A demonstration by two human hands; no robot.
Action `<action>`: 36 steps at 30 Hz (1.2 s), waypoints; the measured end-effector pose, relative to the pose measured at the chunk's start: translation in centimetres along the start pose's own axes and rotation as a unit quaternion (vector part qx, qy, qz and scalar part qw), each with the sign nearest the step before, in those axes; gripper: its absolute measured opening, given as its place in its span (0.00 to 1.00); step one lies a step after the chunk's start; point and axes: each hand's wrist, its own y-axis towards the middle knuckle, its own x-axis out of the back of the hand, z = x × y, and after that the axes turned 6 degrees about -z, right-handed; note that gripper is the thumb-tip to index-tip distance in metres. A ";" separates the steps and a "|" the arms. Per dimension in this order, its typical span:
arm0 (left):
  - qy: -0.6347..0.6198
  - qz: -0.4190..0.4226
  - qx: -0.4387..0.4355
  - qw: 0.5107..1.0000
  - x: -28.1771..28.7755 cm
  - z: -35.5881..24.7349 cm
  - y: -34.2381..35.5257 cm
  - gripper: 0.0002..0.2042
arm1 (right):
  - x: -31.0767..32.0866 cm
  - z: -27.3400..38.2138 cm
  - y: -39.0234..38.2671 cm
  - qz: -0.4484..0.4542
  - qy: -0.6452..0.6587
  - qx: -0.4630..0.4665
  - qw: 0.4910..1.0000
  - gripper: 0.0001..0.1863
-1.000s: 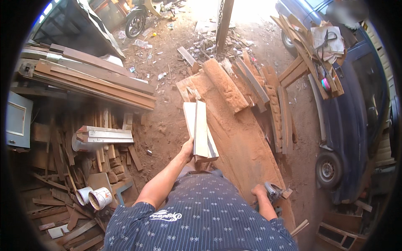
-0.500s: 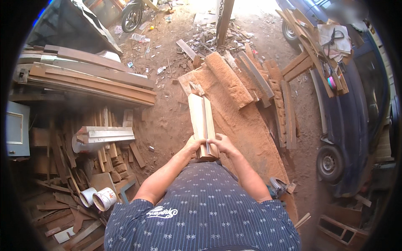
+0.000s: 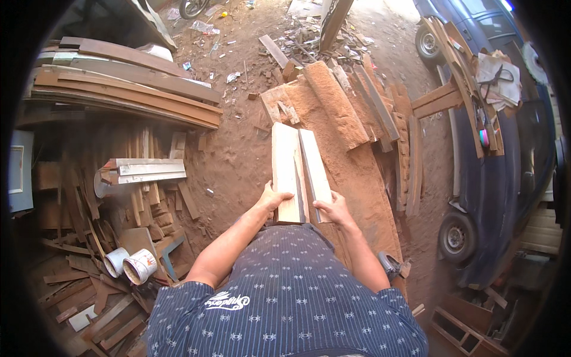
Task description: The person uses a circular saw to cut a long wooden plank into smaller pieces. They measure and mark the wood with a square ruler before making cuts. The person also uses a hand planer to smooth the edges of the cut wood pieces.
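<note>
My left hand (image 3: 270, 197) grips a pale, squared wooden board (image 3: 284, 154) at its lower left, thumb over its face. My right hand (image 3: 335, 207) holds a second, narrower pale board (image 3: 315, 166) by its lower right; the boards lean apart slightly, with a dark edge between them. Both are held upward in front of my patterned dark shirt. Beneath them lies a wide sawdust-covered plank (image 3: 366, 196). A grey power tool (image 3: 389, 265) rests on it beside my right forearm, partly hidden.
Stacked long timbers (image 3: 128, 89) are at upper left, above a scrap wood heap with two white buckets (image 3: 140, 266). Sawdust-coated offcuts (image 3: 336, 104) lie ahead near a post (image 3: 333, 27). A dark blue vehicle (image 3: 488, 208) lines the right, with planks and cloth (image 3: 496, 80) by it.
A second ago my right hand was at the power tool; it came up to the boards. Since then the two boards have spread slightly apart, one in each hand, and the view has shifted.
</note>
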 end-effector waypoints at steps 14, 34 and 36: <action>-0.149 0.156 0.004 0.976 0.1 -3.1 1.3 0.22 | 0.8 16.3 5.3 -0.029 -0.023 0.122 0.992 0.41; -0.180 0.247 -0.018 0.952 -0.3 -13.3 0.7 0.31 | -3.0 12.5 4.8 0.135 0.296 -0.071 0.943 0.26; -0.177 0.247 -0.020 0.952 -0.6 -14.3 0.9 0.31 | -2.7 13.0 5.5 0.152 0.303 -0.052 0.939 0.27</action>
